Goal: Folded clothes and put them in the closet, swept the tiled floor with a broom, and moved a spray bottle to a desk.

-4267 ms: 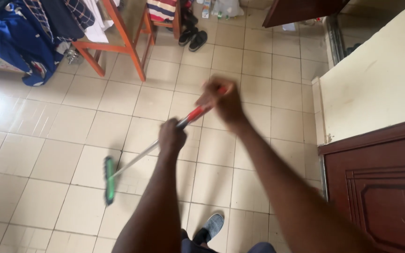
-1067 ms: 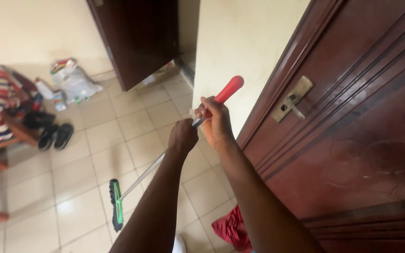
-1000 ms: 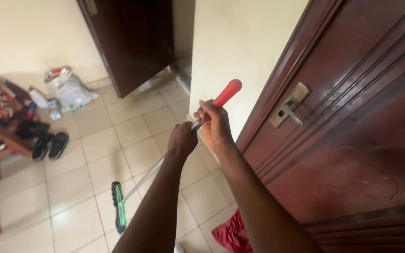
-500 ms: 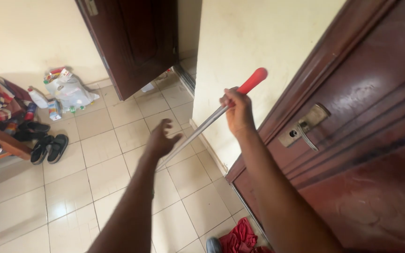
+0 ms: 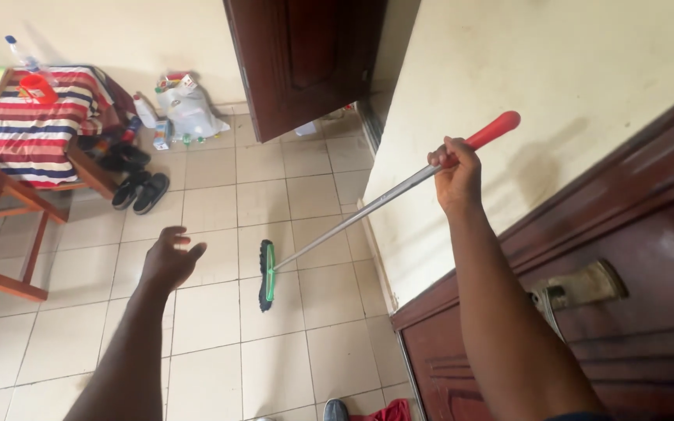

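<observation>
Head view looks down on a broom (image 5: 337, 234) held out over a tiled floor (image 5: 212, 343). Its green and black brush head (image 5: 266, 275) rests on or just above the tiles, and the metal shaft slants up to a red grip (image 5: 494, 128) close to a cream wall (image 5: 555, 101). The right hand (image 5: 454, 170) is wrapped tight around the shaft just below the red grip. The left hand (image 5: 169, 261) is off the broom, fingers spread and holding nothing, well to the left of the brush head.

With one hand alone at the far end of a long shaft, the brush head could swing or twist sideways, since nothing steadies the middle. The red grip is near the wall and a dark wooden door (image 5: 587, 343) with a metal handle (image 5: 579, 290), so a pull backward could knock it against either. A wide sweep to the left could catch the black shoes (image 5: 140, 191), the white bag and bottles (image 5: 185, 113), or the leg of the wooden table (image 5: 9, 234) under its striped cloth (image 5: 37, 117). A red cloth (image 5: 388, 411) lies on the floor by the person's foot and might snag a step.
</observation>
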